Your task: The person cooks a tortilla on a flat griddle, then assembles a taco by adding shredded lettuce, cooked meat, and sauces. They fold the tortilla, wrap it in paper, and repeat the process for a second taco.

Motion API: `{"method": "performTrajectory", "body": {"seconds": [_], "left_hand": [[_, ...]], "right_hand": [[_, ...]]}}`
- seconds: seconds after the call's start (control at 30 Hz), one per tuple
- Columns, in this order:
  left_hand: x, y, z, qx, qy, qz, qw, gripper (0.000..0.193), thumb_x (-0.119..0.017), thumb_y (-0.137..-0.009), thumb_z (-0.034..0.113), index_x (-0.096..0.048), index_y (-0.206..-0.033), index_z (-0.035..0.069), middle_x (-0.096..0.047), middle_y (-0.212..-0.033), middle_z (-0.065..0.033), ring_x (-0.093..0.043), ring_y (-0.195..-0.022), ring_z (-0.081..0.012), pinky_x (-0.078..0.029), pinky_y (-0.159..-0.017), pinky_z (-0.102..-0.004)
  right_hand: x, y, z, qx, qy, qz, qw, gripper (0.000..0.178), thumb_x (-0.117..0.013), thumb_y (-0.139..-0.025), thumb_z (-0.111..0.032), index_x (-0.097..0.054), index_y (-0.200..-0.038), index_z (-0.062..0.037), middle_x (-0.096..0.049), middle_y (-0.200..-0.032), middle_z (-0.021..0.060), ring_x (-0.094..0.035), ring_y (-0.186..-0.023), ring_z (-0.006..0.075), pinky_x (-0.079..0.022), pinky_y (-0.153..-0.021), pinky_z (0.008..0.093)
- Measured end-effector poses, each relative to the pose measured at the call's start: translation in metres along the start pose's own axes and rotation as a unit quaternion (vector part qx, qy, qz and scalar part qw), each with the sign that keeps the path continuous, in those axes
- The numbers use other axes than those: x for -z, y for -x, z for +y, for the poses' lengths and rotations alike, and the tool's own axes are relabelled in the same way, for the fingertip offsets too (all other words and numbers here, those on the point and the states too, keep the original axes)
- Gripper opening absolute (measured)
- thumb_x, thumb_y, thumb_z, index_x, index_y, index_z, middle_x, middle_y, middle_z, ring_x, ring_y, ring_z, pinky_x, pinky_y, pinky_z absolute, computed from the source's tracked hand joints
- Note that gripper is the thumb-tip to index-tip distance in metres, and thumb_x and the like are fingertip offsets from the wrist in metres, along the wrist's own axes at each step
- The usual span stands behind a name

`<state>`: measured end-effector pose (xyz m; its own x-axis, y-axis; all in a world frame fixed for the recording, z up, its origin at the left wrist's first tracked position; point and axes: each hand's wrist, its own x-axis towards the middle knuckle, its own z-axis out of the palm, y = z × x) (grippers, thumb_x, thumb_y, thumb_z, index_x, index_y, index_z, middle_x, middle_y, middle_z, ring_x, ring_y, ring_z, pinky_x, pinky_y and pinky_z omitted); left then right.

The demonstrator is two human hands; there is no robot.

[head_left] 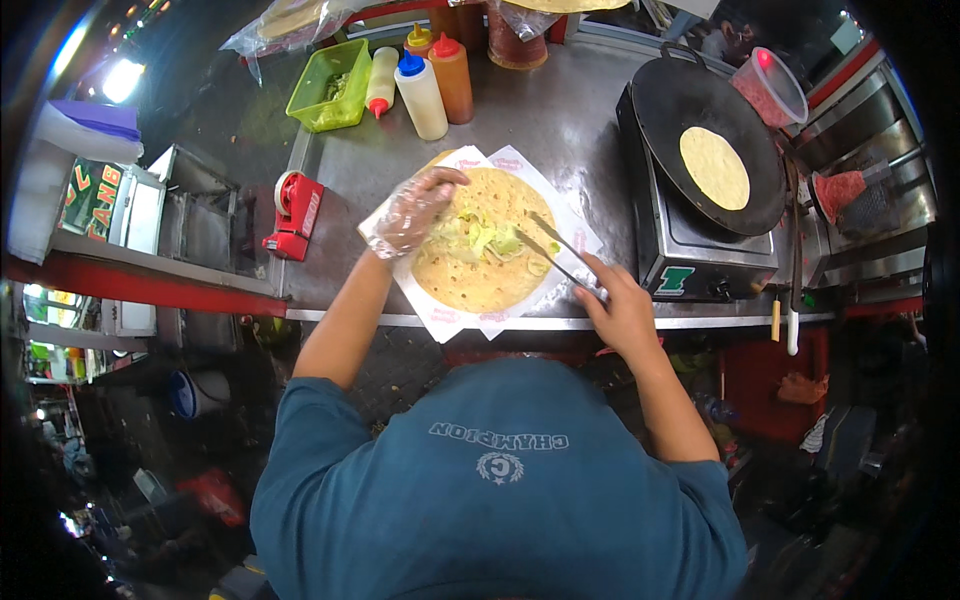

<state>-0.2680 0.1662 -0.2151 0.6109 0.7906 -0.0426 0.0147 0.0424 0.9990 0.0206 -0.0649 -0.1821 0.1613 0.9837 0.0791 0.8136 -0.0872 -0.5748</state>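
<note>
two hands work over a round flatbread [480, 262] lying flat on white paper [432, 312] near the front edge of a steel counter [560, 120]. the left hand [412, 212], in a thin clear glove, rests on the flatbread's left rim with fingers spread and slightly curled, gripping nothing that can be made out. the right hand [622, 308], bare, is closed around the handle end of metal tongs [555, 252]. the tongs' long axis runs diagonally from the right hand at lower right up and left toward the middle of the flatbread, tips pointing at a heap of pale green lettuce [482, 238] lying along the flatbread's centre. the two tong arms stand a little apart at the tips; whether they pinch any lettuce cannot be told.

behind the flatbread, at the counter's far side, stand squeeze bottles [428, 82] in white, yellow and orange, beside a green tub [328, 88]. a red tape dispenser [296, 215] sits at the counter's left edge. to the right, a black round griddle [705, 140] on a burner holds a second, smaller flatbread [714, 166], well apart from the hands. a clear tub [772, 88] with pink contents stands just beyond the griddle.
</note>
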Motion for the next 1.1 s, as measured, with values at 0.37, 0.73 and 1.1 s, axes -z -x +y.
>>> {"method": "performTrajectory", "body": {"seconds": [0.37,0.73,1.1], "left_hand": [[0.01,-0.003,-0.017,0.016,-0.179,0.003,0.984,0.02,-0.06,-0.103,0.013,-0.069,-0.121,0.008,-0.062,-0.101,0.0008,-0.055,-0.091,-0.01,-0.047,-0.088,-0.0286],[-0.008,-0.042,-0.009,0.009,-0.48,-0.124,0.868,0.041,-0.061,-0.103,0.042,-0.07,-0.119,0.006,-0.07,-0.122,-0.0175,-0.066,-0.111,-0.0358,-0.051,-0.099,-0.0442],[-0.059,-0.06,0.014,0.014,-0.367,-0.185,0.911,0.044,-0.064,-0.103,0.042,-0.072,-0.112,0.0,-0.072,-0.1,-0.0143,-0.067,-0.092,-0.0281,-0.052,-0.089,-0.0398]], "right_hand": [[-0.006,0.015,0.039,0.024,-0.01,0.005,1.0,0.046,-0.076,-0.091,-0.022,-0.067,-0.136,-0.0133,-0.066,-0.093,0.0131,-0.067,-0.081,0.0339,-0.054,-0.07,0.0424],[-0.002,0.067,0.039,0.02,0.017,-0.029,0.999,0.046,-0.076,-0.091,-0.023,-0.067,-0.135,-0.0109,-0.065,-0.092,0.0144,-0.067,-0.078,0.036,-0.053,-0.067,0.0442],[-0.017,0.037,0.027,-0.032,-0.037,0.041,0.998,0.045,-0.076,-0.092,-0.022,-0.066,-0.134,-0.0081,-0.065,-0.091,0.0142,-0.065,-0.075,0.0312,-0.053,-0.067,0.0415]]}}
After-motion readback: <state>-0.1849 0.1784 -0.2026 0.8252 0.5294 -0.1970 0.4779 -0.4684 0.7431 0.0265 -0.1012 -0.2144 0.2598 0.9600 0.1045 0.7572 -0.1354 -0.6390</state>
